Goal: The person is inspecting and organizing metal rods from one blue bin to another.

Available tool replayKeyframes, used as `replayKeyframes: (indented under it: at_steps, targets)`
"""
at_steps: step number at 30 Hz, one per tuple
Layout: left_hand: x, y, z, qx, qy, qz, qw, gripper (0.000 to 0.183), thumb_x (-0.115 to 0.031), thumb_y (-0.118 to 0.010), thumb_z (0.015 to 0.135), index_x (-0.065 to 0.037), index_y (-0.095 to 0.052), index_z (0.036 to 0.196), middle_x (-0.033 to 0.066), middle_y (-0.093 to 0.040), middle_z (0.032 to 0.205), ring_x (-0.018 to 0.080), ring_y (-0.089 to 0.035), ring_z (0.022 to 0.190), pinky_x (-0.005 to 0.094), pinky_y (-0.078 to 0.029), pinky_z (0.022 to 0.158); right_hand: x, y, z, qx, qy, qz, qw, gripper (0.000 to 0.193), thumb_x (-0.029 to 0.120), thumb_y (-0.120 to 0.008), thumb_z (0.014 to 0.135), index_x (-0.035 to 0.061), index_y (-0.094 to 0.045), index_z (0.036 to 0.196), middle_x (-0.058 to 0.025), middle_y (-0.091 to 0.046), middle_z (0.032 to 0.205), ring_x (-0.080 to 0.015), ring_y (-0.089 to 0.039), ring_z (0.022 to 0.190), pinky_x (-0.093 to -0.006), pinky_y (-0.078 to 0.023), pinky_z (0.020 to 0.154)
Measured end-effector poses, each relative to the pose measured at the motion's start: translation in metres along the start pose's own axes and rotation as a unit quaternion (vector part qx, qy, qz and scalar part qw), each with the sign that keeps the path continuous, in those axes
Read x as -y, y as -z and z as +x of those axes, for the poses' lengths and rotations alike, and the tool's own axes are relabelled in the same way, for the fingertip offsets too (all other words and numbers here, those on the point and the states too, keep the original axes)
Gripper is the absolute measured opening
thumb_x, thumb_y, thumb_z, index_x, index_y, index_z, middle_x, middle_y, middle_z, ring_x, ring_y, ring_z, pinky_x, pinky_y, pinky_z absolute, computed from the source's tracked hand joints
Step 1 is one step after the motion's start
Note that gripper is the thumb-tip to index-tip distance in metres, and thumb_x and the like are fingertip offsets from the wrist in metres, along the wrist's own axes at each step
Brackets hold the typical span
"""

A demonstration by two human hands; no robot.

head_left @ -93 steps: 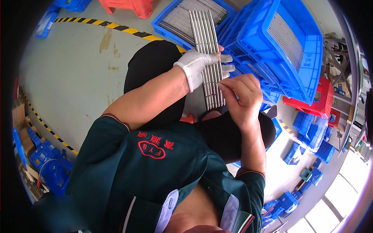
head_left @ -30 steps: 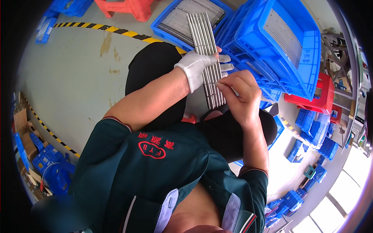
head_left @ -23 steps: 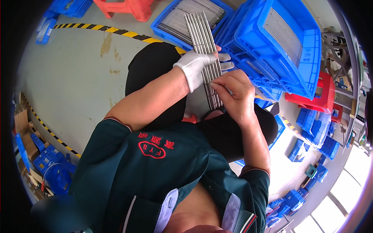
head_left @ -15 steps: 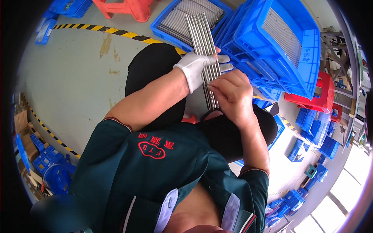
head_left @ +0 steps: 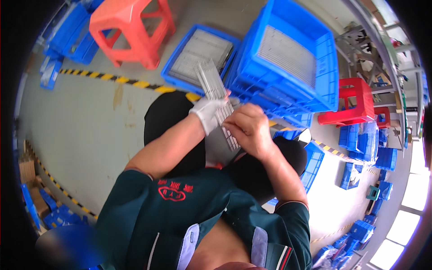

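Observation:
My left hand, in a white glove, grips a bundle of thin metal rods held side by side over my lap. The rods slant from the far left toward my knees. My bare right hand is at the near part of the bundle, thumb and fingers pinched together at its right edge. What sits between those fingertips is too small and blurred to make out. Just beyond the rods lies a low blue crate filled with similar rods.
A stack of blue crates stands beyond my right hand, its top one holding more rods. Red plastic stools stand far left and right. Yellow-black tape crosses the grey floor. Shelving with a metal frame is at the far right.
The view has tilted and shifted, so crates and stools sit lower and more of the left stool shows. Both hands keep their places on the rods, which look blurred now.

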State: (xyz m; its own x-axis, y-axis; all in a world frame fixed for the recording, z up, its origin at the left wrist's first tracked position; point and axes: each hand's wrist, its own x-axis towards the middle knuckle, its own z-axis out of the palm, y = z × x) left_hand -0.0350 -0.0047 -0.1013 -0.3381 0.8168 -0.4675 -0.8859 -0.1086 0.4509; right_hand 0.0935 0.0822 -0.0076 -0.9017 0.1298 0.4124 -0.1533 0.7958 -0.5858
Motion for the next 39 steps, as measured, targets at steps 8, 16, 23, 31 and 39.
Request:
replayKeyframes:
  at_steps: [8,16,23,31,39]
  targets:
    - [-0.024,-0.011,-0.006,-0.028,0.051,-0.038,0.998,0.021,-0.024,-0.065,0.088,-0.009,-0.054,0.079,0.0071,-0.056,0.067,0.0271,-0.057,0.062,0.0462,-0.051,0.062,0.01,0.025,-0.021,-0.116,-0.081,0.065,0.988,0.006,0.002,-0.071,0.074,0.0023,-0.066,0.078,-0.0074,-0.062,0.076,-0.0209,-0.059,0.072,-0.0304,-0.047,0.064]
    - [-0.116,-0.119,-0.037,0.107,-0.054,0.17,0.978,0.032,-0.036,-0.061,0.091,-0.015,-0.044,0.073,-0.0064,-0.031,0.056,0.0076,-0.029,0.045,0.0282,-0.029,0.049,0.019,0.027,-0.073,-0.168,-0.12,0.11,0.972,0.008,0.0,-0.071,0.073,0.0021,-0.067,0.079,-0.0062,-0.064,0.076,-0.0191,-0.059,0.072,-0.0283,-0.047,0.065]
    - [-0.124,-0.283,0.013,0.194,-0.224,0.514,0.805,0.025,-0.031,-0.063,0.09,-0.008,-0.055,0.087,-0.0021,-0.043,0.06,0.0088,-0.036,0.046,0.0269,-0.032,0.043,0.018,0.029,-0.082,-0.218,-0.089,0.13,0.963,0.01,-0.001,-0.072,0.072,0.0021,-0.067,0.08,-0.0071,-0.064,0.077,-0.0207,-0.059,0.071,-0.0292,-0.047,0.064]
    - [-0.081,-0.31,0.192,0.035,-0.277,0.861,0.426,0.031,-0.037,-0.054,0.093,-0.006,-0.057,0.096,0.0143,-0.06,0.084,0.0309,-0.059,0.083,0.0418,-0.045,0.077,0.013,0.043,-0.099,-0.246,-0.121,0.148,0.95,0.012,-0.001,-0.073,0.07,0.0032,-0.065,0.079,-0.0072,-0.064,0.076,-0.0231,-0.059,0.068,-0.0314,-0.047,0.06]
    - [-0.076,-0.259,0.295,-0.018,-0.315,0.907,0.28,0.028,-0.034,-0.06,0.088,-0.007,-0.062,0.095,0.0172,-0.061,0.097,0.0358,-0.059,0.094,0.0438,-0.047,0.086,0.008,0.06,-0.111,-0.249,-0.158,0.212,0.932,0.012,-0.005,-0.072,0.071,0.0005,-0.067,0.08,-0.0063,-0.065,0.076,-0.0195,-0.06,0.071,-0.0291,-0.047,0.065]
